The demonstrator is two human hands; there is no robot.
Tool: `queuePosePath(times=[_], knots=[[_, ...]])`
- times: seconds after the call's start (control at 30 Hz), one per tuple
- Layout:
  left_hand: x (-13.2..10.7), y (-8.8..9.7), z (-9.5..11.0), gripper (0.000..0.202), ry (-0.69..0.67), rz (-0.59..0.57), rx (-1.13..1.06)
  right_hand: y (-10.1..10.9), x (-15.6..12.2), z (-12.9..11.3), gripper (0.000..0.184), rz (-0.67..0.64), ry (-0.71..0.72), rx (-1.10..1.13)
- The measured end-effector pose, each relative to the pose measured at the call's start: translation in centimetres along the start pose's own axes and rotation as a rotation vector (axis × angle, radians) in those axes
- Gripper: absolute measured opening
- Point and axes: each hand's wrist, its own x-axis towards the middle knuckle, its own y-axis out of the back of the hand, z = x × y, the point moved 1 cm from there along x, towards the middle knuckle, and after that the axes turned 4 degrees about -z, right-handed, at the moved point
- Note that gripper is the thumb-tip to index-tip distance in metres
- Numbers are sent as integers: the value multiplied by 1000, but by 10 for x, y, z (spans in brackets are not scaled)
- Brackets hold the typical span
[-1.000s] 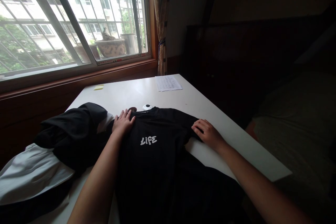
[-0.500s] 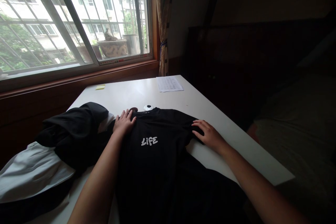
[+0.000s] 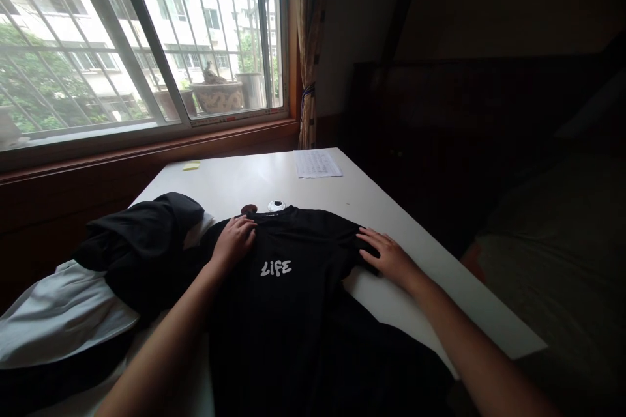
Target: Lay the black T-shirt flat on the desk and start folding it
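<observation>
A black T-shirt [image 3: 303,300] with white lettering lies spread on the white table, its collar toward the window. My left hand [image 3: 235,238] rests on the shirt's shoulder beside the collar, fingers stretched out over the cloth. At the opposite side, my right hand [image 3: 386,254] lies on the end of the short sleeve, its fingers extended and a little apart. Past the collar sit a small dark brown disc [image 3: 249,208] and a round white-and-black object [image 3: 276,206].
A heap of black clothing [image 3: 147,234] and white cloth [image 3: 63,319] lies left on the table [image 3: 415,221]. Printed sheets [image 3: 317,163] and yellow sticky notes [image 3: 191,165] are at its far end. Behind stand a barred window [image 3: 147,45] and a tied curtain [image 3: 308,78].
My left hand has slid slightly back toward me, and its fingers are closer together. The right hand stays on the sleeve. The camera view has shifted slightly.
</observation>
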Motion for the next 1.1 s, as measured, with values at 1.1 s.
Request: queuePosePath(times=[1.1], knots=[[-79, 19, 42, 50, 59, -26, 111, 50, -4, 106, 60, -176, -392, -304]])
